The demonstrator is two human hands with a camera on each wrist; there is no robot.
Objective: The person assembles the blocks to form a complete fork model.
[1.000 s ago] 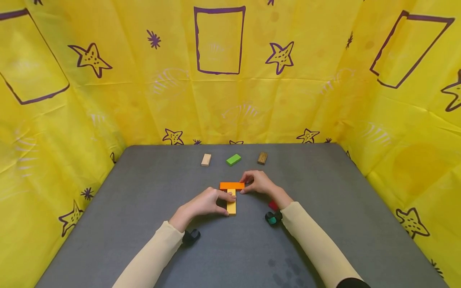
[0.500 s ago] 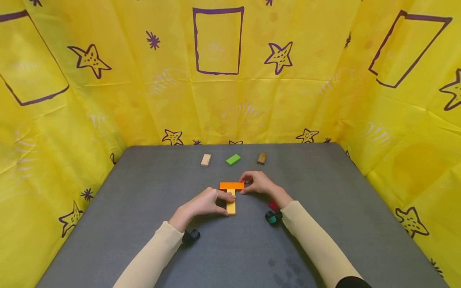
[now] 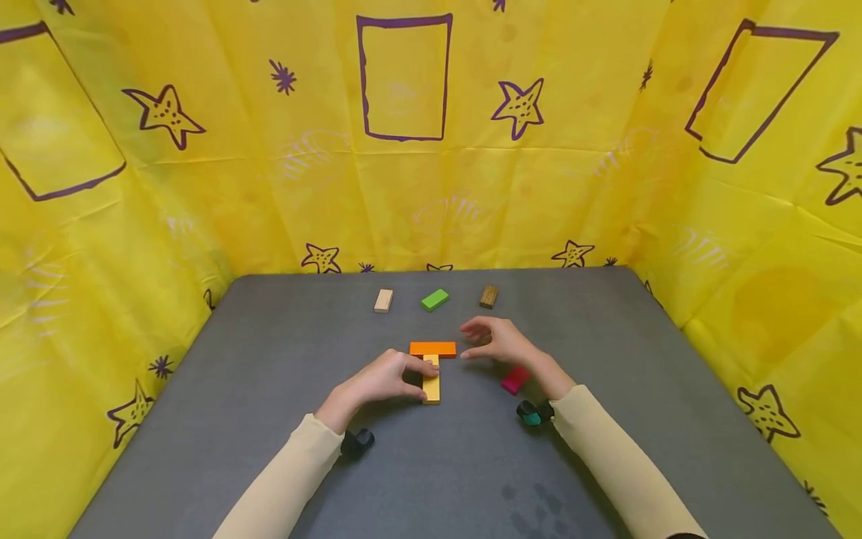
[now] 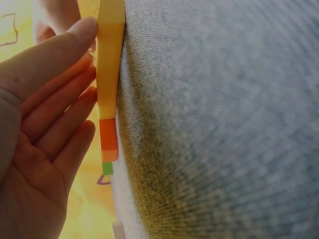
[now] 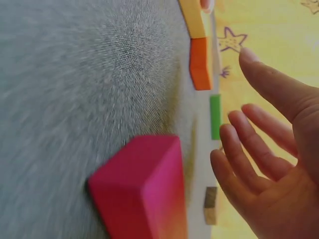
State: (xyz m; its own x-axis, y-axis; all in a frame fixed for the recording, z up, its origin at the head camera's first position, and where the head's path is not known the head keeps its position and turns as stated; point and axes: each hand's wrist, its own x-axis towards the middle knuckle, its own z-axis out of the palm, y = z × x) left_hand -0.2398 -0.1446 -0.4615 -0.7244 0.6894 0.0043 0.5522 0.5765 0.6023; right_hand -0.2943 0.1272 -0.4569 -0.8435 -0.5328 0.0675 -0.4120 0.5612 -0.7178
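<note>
My left hand (image 3: 380,378) holds a yellow wooden block (image 3: 432,385) lying flat on the grey table, thumb at its near left edge and fingers across its top. An orange block (image 3: 433,349) lies crosswise at the yellow block's far end, so the two form a T. Just right of the orange block, my right hand (image 3: 501,342) hovers with fingers apart, holding nothing. Under the right forearm a pink-red block (image 3: 515,379) lies on the table, large in the right wrist view. The left wrist view shows the thumb tip and fingertips against the yellow block (image 4: 109,69).
Farther back on the grey table (image 3: 303,329) lie a pale wood block (image 3: 384,301), a green block (image 3: 435,300) and a dark brown block (image 3: 488,296). A yellow patterned cloth (image 3: 404,202) hangs around the table at the back and sides.
My right hand has let go of the orange block's right end and moved right, uncovering more of the pink-red block. My left hand and the T of blocks stay in place.
</note>
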